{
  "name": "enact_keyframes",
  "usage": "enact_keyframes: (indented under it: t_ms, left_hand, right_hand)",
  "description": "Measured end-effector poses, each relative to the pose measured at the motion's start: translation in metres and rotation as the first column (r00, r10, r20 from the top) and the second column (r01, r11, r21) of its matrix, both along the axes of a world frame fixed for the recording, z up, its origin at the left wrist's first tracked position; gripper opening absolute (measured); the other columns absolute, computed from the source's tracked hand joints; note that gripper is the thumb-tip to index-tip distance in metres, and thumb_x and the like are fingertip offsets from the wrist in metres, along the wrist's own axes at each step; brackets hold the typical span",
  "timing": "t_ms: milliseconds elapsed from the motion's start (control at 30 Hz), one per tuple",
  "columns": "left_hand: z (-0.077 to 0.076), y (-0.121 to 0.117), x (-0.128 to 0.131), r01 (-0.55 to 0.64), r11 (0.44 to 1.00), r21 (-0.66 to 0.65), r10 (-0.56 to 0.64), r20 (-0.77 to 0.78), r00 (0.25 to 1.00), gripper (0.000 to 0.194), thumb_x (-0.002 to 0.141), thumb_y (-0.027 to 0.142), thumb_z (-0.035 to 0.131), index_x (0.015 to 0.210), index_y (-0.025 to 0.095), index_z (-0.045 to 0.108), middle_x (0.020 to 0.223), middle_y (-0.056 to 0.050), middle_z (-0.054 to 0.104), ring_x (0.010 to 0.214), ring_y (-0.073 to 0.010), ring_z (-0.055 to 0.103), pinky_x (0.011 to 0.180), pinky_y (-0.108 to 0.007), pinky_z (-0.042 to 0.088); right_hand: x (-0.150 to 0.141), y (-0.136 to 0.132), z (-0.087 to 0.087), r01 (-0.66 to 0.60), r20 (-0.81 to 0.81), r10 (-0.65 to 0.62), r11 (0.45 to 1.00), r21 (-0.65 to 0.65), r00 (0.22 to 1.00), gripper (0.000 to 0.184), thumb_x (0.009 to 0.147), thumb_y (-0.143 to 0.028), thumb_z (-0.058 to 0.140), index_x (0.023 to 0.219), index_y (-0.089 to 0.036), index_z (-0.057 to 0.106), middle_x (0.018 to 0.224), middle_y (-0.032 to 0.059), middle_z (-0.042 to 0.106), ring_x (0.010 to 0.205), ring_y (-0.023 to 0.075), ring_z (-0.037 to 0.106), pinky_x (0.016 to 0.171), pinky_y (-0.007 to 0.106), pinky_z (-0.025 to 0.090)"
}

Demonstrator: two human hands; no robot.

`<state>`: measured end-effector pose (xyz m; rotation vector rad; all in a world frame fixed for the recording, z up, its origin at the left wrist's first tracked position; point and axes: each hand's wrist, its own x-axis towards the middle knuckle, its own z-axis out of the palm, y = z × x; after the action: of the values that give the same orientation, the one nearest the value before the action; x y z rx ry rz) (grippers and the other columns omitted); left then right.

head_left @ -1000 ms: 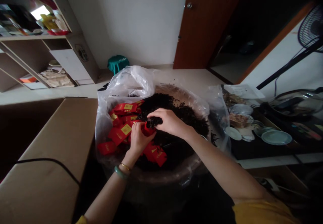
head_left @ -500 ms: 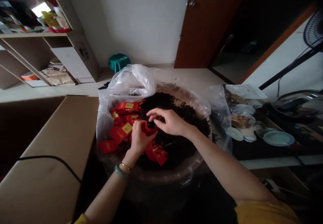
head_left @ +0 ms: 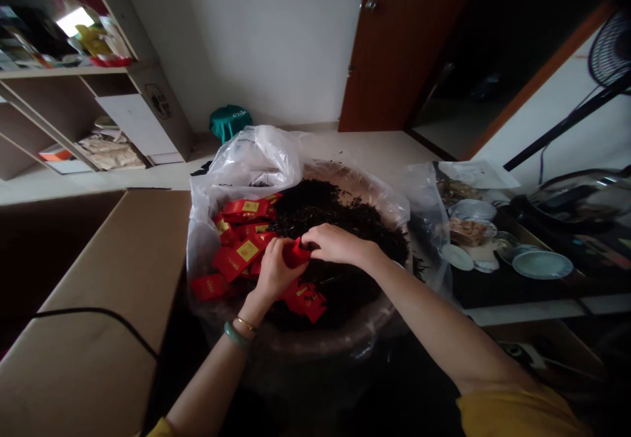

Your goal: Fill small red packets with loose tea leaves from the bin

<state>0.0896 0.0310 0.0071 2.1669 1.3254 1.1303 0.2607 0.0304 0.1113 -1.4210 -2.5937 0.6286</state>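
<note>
A wide round basket (head_left: 345, 342) lined with clear plastic (head_left: 246, 161) holds a heap of dark loose tea leaves (head_left: 340, 217) on its right and several small red packets (head_left: 236, 256) on its left. Over the middle of the basket my left hand (head_left: 272, 271) grips one red packet (head_left: 294, 254) from below. My right hand (head_left: 335, 243) pinches the same packet's top edge, fingers pressed together. A green bangle and a thin gold one sit on my left wrist.
A large cardboard box (head_left: 83, 319) lies at the left with a black cable across it. On the right a dark table (head_left: 517, 292) carries small dishes (head_left: 542, 265) and a kettle. Shelves, a green stool (head_left: 231, 121), a brown door and a fan stand behind.
My right hand has come down from over the tea leaves and closed onto the top of the red packet. My left hand keeps holding the packet in the same place.
</note>
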Motion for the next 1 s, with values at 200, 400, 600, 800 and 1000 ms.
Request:
enact_keyframes:
  t_ms: [200,400,600,800,1000]
  left_hand:
    - [0.002,0.004,-0.004,-0.017,1.000,0.002,0.017,0.020,1.000,0.038,0.065,0.025,0.073,0.097,0.019,0.054,0.091,-0.005,0.059,0.084,-0.0214,0.059,0.072,-0.034,0.051]
    - [0.003,-0.001,-0.002,-0.003,0.998,0.067,0.006,-0.034,0.999,0.040,0.065,0.025,0.074,0.099,0.019,0.053,0.092,-0.006,0.057,0.085,-0.0220,0.057,0.073,-0.035,0.051]
    - [-0.001,-0.005,0.003,0.051,0.989,0.142,-0.035,-0.114,0.993,0.040,0.066,0.022,0.073,0.101,0.019,0.054,0.094,-0.007,0.056,0.091,-0.0230,0.054,0.079,-0.036,0.050]
    - [0.003,0.001,-0.002,-0.034,0.999,0.017,0.033,0.054,0.998,0.041,0.065,0.026,0.073,0.101,0.018,0.056,0.094,-0.006,0.058,0.085,-0.0207,0.056,0.075,-0.035,0.050]
    - [0.017,0.007,-0.008,0.221,0.894,-0.389,0.068,0.608,0.791,0.057,0.060,0.037,0.078,0.109,0.018,0.055,0.098,-0.006,0.066,0.082,-0.0173,0.063,0.077,-0.031,0.050]
  right_hand:
    - [0.019,0.008,0.004,0.243,-0.035,-0.241,0.967,0.080,0.970,0.015,0.077,-0.009,0.059,0.079,-0.020,0.068,0.078,0.0017,0.065,0.068,0.0134,0.059,0.064,0.024,0.040]
    - [0.001,0.007,-0.008,0.322,-0.143,-0.313,0.946,0.040,0.939,0.037,0.071,-0.024,0.072,0.106,-0.018,0.062,0.095,0.0061,0.066,0.082,0.0162,0.063,0.071,0.026,0.047]
    - [-0.006,0.007,-0.017,0.326,-0.122,-0.368,0.905,-0.272,0.922,0.023,0.068,-0.012,0.065,0.090,-0.017,0.066,0.069,-0.0005,0.065,0.042,0.0087,0.056,0.042,0.019,0.043]
    - [0.011,0.018,-0.011,0.388,-0.315,-0.475,0.871,-0.300,0.822,0.020,0.072,-0.005,0.057,0.087,-0.015,0.066,0.071,0.0014,0.066,0.049,0.0100,0.062,0.047,0.019,0.050]
    - [0.024,0.021,-0.004,0.321,-0.421,-0.263,0.944,0.071,0.868,0.037,0.073,-0.009,0.063,0.109,-0.020,0.066,0.107,0.0071,0.066,0.101,0.0196,0.063,0.093,0.036,0.048]
